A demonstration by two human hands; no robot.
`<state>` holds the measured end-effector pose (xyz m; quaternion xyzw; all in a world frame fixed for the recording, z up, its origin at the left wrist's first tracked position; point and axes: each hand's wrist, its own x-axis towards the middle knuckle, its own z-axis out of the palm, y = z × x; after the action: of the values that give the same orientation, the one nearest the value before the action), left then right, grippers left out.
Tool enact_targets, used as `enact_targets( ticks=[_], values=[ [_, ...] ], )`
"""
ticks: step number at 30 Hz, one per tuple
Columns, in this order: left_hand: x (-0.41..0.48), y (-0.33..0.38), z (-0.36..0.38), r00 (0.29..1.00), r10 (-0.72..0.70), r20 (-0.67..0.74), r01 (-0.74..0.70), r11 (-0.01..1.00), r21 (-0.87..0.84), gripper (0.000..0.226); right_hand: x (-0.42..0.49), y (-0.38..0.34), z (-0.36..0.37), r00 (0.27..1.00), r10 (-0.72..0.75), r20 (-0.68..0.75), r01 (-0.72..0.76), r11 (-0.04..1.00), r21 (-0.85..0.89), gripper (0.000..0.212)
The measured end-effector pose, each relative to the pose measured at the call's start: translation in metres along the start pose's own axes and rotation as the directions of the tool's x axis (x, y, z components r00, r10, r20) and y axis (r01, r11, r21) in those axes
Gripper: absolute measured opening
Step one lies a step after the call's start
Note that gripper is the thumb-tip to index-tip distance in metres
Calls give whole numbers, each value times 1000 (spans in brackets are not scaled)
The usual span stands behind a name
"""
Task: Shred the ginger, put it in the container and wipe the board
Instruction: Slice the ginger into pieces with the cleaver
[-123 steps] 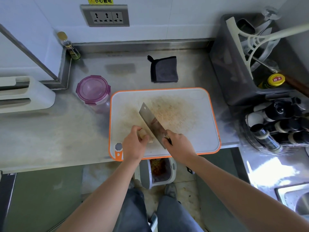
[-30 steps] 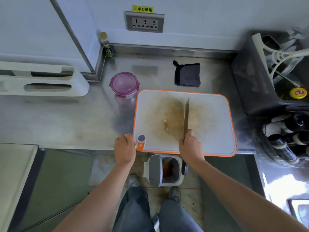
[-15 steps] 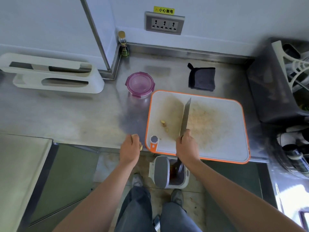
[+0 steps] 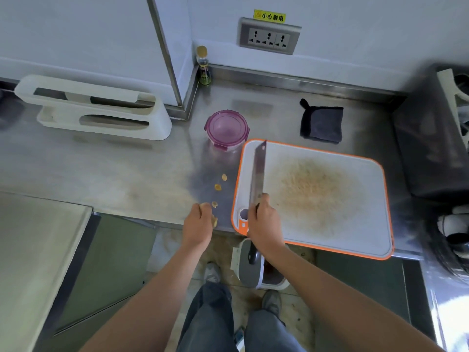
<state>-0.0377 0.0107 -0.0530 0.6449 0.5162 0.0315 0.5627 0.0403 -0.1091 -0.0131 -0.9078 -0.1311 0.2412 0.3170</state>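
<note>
Right hand (image 4: 264,222) grips cleaver (image 4: 256,174) handle, blade on edge along board (image 4: 368,224) left rim. Left hand (image 4: 198,224) curled at counter (image 4: 127,168) edge, whether holding anything unclear. 3 ginger pieces (image 4: 217,187) on counter just beyond it, short of container (image 4: 227,128).

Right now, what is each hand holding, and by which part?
The right hand grips the cleaver by its handle, behind the blade. The left hand curls round a ginger piece.

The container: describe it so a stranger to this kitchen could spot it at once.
On the steel counter lies a white cutting board with an orange rim. At its far left corner stands the container: round, with a purple lid, unlike the flat grey cloth to its right.
</note>
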Motion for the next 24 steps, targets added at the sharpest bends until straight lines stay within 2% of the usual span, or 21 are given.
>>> enact_targets(
  ticks=[3,6,9,12,15,17,20,22,24],
  values=[
    [2,-2,1,1000,7,8,-7,1000,9,31,-2,7,-1,999,39,36,-38,998,-48,14],
    [5,-7,1,999,28,20,-28,1000,-6,38,-1,2,8,992,-39,122,52,993,-103,10],
    [4,-3,0,999,36,25,-35,999,-10,32,3,2,7,992,-82,101,95,986,-134,7],
    [0,4,0,997,69,22,-69,997,-21,21,3,7,-3,998,-43,49,49,989,-137,9],
    [-2,5,4,995,98,31,-99,994,42,24,2,12,-8,985,-76,152,94,989,-111,11],
    [-6,10,8,995,98,30,-100,990,96,26,2,16,-12,981,-100,168,113,991,-70,10],
    [-10,18,17,987,145,65,-153,980,129,20,4,31,-30,998,-11,65,3,993,120,8],
    [-13,23,26,974,189,123,-209,961,179,11,6,46,-50,995,100,-3,-97,970,223,18],
    [-16,30,39,951,235,202,-279,933,227,14,7,64,-71,980,188,-57,-167,950,263,28]
  ],
)
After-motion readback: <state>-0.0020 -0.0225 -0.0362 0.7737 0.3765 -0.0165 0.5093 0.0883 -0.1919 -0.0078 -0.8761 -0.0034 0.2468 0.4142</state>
